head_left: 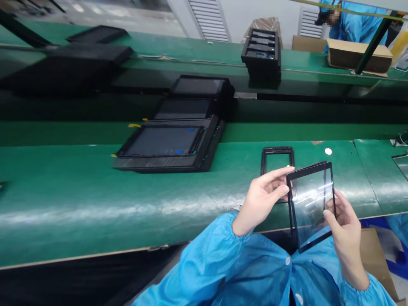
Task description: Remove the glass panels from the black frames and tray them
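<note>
Just above the bench's front edge I hold a clear glass panel with a black border (309, 208), tilted and catching bright reflections. My left hand (259, 195) pinches its left edge near the top corner between thumb and fingers. On the right edge my right hand (346, 227) is closed, thumb on the front and fingers behind, partly visible through the glass. A second thin dark edge shows behind the panel; whether it is another panel or a frame I cannot tell. Beyond my left hand, thin black rectangular frames (277, 150) lie on the green bench, partly covered.
Left of centre, black trays (204, 159) hold dark screens (162, 142) with yellow tabs. A dark conveyor (302, 112) runs behind the green bench (105, 221). Farther back stand stacked black trays (261, 55), a cardboard box (360, 55) and a person in blue (360, 25).
</note>
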